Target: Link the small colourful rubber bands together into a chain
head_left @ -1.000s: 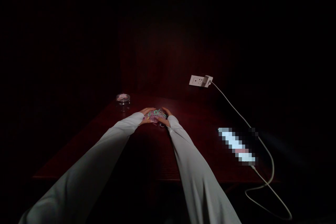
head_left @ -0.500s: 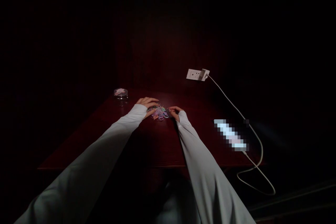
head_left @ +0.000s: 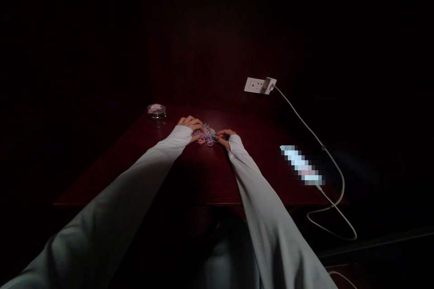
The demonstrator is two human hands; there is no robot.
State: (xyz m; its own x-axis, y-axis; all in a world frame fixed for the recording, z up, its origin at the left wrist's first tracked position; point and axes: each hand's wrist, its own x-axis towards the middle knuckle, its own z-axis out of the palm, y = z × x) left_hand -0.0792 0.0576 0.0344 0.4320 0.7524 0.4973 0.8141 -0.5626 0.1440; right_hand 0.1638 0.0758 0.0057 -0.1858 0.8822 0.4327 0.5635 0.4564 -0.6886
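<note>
A small heap of little pastel loops [head_left: 208, 141], mostly purple with some orange, yellow and green, lies between my hands; they look like small hair ties or plastic rings, too small to tell. My left hand [head_left: 191, 125] rests at the heap's left edge, fingers bent but apart, with the thumb lower down. At the right edge is my right hand [head_left: 225, 138], thumb and forefinger drawn together in a pinch. Whatever sits between those fingertips is too small and dark to make out.
The heap is on a dark red table [head_left: 210, 185]. A round clear container [head_left: 156, 111] stands at the back left. To the right lies a lit, blurred phone-like device [head_left: 301, 165], its white cable [head_left: 301, 126] running to a charger [head_left: 270, 85] in a wall socket [head_left: 253, 85].
The whole view has shifted slightly, so the scene sits higher. My left fingers have curled more over the heap. The right hand remains pinched at its right edge.
</note>
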